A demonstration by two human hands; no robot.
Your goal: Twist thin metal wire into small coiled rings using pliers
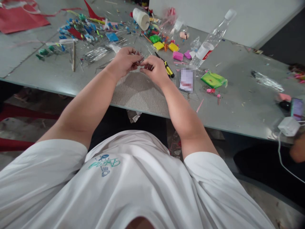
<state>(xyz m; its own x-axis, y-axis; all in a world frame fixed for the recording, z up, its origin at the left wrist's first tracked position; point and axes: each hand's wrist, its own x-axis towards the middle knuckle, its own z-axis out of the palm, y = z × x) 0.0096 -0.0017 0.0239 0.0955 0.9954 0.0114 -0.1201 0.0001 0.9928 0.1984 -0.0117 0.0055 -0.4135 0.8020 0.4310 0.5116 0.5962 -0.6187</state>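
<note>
My left hand point(125, 61) and my right hand point(155, 68) meet over the grey table point(59, 76), fingertips pinched together around a small clear, shiny piece point(141, 59) that is too small to name. Both hands hover just above a pale woven mat point(137, 92) at the table's near edge. A black and yellow tool point(166, 66) lies right beside my right hand. Small blocks of clay lie beyond: green point(155, 38), yellow point(158, 45) and pink point(177, 56).
A clear plastic bottle point(209, 41) lies on its side at the back right, a white tub point(141, 18) behind the clay. Coloured sticks and scraps point(81, 30) litter the back left near red paper point(21, 17). A green packet point(213, 79), a phone point(186, 80) and a white charger point(288, 126) lie right.
</note>
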